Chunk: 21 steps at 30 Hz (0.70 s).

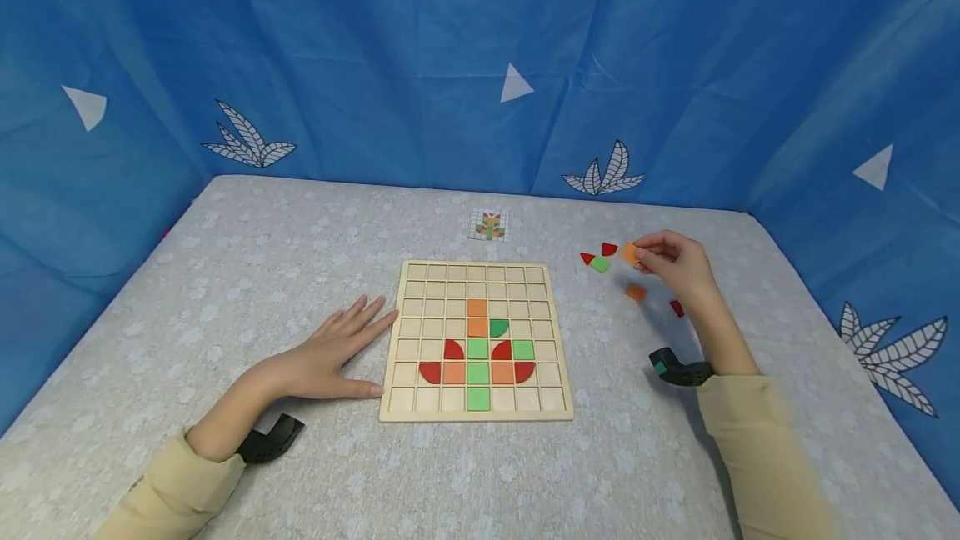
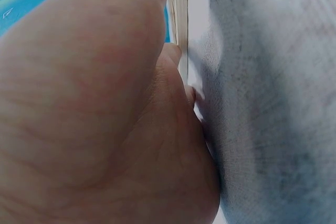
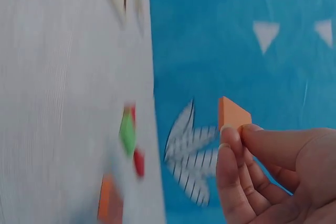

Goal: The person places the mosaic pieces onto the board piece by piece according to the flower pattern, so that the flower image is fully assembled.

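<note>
My right hand (image 1: 681, 267) pinches an orange square tile (image 3: 234, 115) between thumb and fingertips, raised above the table to the right of the board. Spread out beside the board's left edge, my left hand (image 1: 333, 354) has its thumb and fingertips at the wooden frame. The gridded wooden board (image 1: 431, 400) holds orange and light green squares, red quarter-round pieces and one dark green quarter-round piece (image 1: 498, 328). In the left wrist view the hand's own skin (image 2: 105, 103) hides most of the scene.
Loose pieces lie right of the board: an orange square (image 1: 635, 292), a light green square (image 1: 600, 264), a red triangle (image 1: 587, 258), a red quarter-round (image 1: 609, 249) and another red piece (image 1: 677, 308). A small pattern card (image 1: 488, 225) lies behind the board. Blue cloth hangs at the back.
</note>
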Available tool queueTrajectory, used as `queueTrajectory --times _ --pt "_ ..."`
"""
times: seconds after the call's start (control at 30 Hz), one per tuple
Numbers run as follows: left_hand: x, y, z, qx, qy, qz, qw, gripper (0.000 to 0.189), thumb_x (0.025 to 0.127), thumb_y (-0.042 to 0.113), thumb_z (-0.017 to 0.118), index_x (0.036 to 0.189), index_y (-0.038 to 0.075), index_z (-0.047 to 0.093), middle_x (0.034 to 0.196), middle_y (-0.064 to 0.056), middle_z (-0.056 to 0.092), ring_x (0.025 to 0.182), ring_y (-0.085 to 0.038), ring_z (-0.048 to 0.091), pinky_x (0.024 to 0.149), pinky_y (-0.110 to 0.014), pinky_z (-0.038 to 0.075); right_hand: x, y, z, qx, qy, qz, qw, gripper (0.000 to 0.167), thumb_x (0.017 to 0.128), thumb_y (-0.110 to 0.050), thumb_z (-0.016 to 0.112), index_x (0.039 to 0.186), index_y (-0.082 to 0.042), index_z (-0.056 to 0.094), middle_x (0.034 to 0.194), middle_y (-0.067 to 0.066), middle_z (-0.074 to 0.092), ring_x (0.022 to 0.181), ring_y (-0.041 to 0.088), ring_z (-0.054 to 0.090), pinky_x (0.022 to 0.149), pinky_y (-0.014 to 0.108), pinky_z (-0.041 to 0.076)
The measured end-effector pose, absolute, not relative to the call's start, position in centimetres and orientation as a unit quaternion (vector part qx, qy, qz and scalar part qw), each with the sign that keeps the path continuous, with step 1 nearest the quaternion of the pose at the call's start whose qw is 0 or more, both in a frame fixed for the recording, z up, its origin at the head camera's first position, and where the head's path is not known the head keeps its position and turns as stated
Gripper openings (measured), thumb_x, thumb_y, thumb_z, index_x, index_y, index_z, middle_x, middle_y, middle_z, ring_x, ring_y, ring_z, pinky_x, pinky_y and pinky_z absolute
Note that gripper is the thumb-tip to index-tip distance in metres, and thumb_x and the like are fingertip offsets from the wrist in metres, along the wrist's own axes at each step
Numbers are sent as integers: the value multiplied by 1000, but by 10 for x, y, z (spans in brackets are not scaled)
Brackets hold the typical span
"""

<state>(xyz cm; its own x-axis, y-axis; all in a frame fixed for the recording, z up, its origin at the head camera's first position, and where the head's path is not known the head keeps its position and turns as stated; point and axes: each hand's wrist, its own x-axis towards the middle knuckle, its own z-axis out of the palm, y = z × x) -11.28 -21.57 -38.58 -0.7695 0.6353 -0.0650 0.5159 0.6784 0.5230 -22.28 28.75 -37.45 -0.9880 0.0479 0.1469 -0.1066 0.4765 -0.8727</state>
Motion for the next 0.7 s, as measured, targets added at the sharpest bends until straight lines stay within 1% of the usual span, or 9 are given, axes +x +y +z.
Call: queueTrajectory --times 0.07,0.17,0.23,0.27,0.33,0.47,0.5,0.57,0.7 --pt "-113 -216 -385 315 909 243 124 98 79 57 65 151 9 18 154 -17 4 138 -36 -4 105 -57 1 -210 262 -354 32 -857 510 60 26 91 -19 63 107 2 62 96 15 63 77 18 65 69 24 52" --pt "-113 -216 -386 311 910 239 130 98 79 57 66 151 10 17 155 -15 3 139 -35 -5 105 -56 0 -194 228 -330 71 -860 504 38 23 93 -8 59 109 8 59 98 22 62 77 18 64 71 25 52" --pt "-113 -216 -386 311 910 239 132 99 79 57 66 151 10 17 155 -15 3 139 -34 -5 105 -56 0 -188 212 -325 95 -855 509 26 21 93 -6 58 109 8 60 98 21 63 76 16 64 70 25 52" --pt "-113 -216 -386 311 910 239 132 99 79 57 66 151 10 18 155 -15 3 139 -34 -5 105 -56 0 -187 205 -324 105 -852 513 16 21 93 -6 58 109 8 60 98 21 63 77 17 64 70 25 52" --pt "-113 -217 -386 311 910 239 133 99 78 57 66 151 10 18 155 -15 3 139 -34 -5 105 -56 0 -185 192 -324 122 -846 519 0 19 93 -6 58 107 7 62 97 19 64 78 20 64 72 31 53" --pt "-113 -216 -385 312 910 238 131 99 78 58 66 151 10 18 155 -16 3 139 -34 -5 105 -56 0 -186 170 -331 153 -835 528 -29 15 92 -3 59 103 6 63 92 17 64 81 34 63 74 43 52" --pt "-113 -217 -385 313 910 238 131 99 78 58 66 151 10 18 155 -16 3 139 -34 -5 105 -56 0 -187 166 -333 158 -832 531 -35 14 92 -2 58 102 6 63 91 16 64 80 34 63 74 45 51" --pt "-113 -216 -385 313 910 239 131 99 78 58 66 151 11 18 155 -16 3 139 -34 -5 105 -57 0 -188 159 -339 168 -826 535 -47 13 92 0 58 102 7 63 90 16 64 80 36 63 74 47 51" --pt "-112 -216 -385 312 911 239 129 99 78 58 66 151 11 18 155 -16 3 139 -35 -5 105 -57 1 -188 146 -351 177 -819 542 -65 13 91 2 58 102 7 63 90 16 64 80 34 64 74 44 52"
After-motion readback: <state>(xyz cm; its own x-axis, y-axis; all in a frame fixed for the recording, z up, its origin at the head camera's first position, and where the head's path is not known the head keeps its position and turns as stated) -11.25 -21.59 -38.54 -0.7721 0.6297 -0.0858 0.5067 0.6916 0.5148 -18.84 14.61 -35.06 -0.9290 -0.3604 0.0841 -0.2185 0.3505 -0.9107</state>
